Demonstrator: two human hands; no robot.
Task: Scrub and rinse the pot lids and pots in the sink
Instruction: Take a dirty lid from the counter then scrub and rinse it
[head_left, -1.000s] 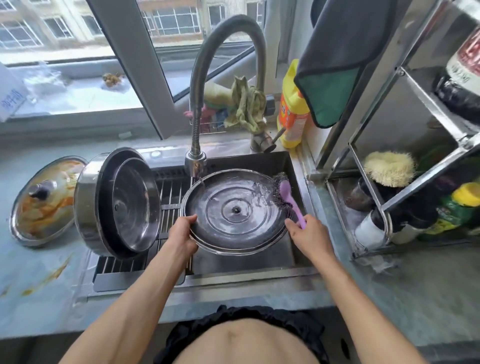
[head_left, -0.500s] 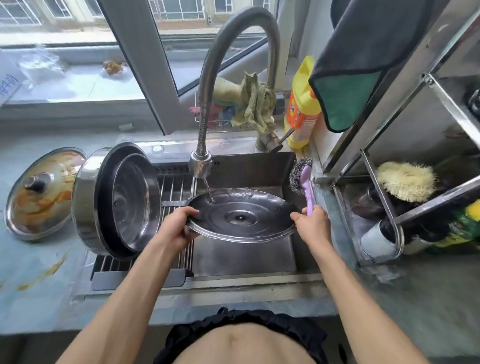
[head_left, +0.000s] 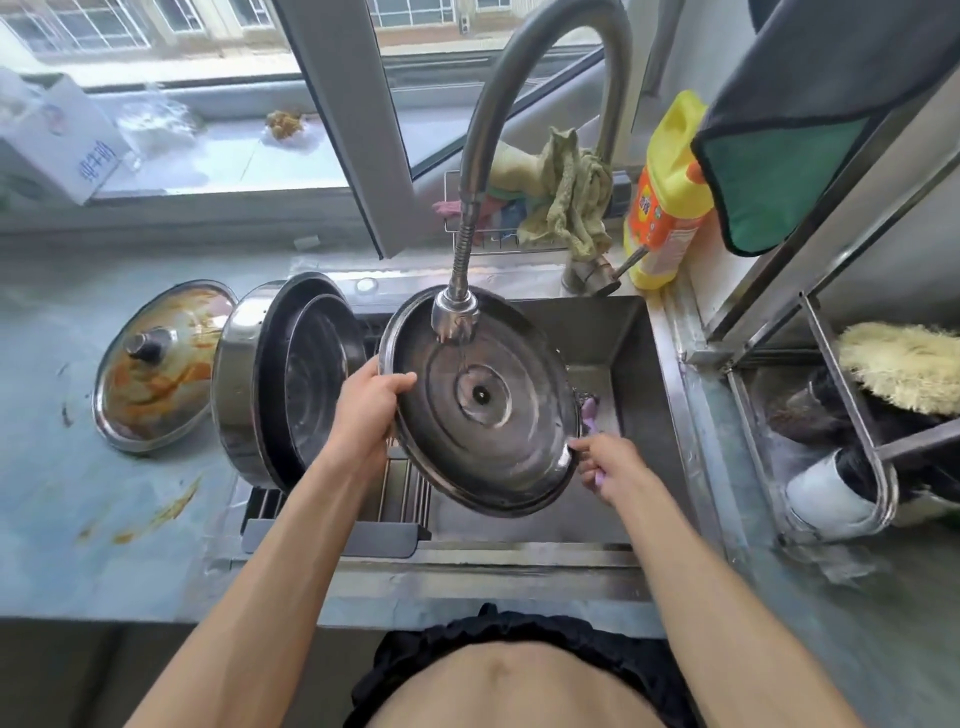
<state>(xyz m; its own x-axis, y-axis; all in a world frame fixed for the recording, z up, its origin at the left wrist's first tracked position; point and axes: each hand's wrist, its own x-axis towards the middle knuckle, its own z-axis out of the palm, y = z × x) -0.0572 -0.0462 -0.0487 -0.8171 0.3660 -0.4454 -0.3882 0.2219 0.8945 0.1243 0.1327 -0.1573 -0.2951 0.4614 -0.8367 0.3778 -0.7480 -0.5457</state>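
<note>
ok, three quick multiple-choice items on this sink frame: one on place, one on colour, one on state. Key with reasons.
1. Where is the sauce-stained lid?
A. in the sink
B. on the counter left of the pot
C. on the rack

2. What colour is the brush handle?
A. purple
B. green
C. red

3. What is the left hand doing?
A. hanging open
B. gripping the steel lid's rim
C. turning the tap

Key: 1 B, it lies flat beside the pot. 2 A, purple shows behind the steel lid, above the right hand. 3 B, its fingers curl over the rim under the tap.
</note>
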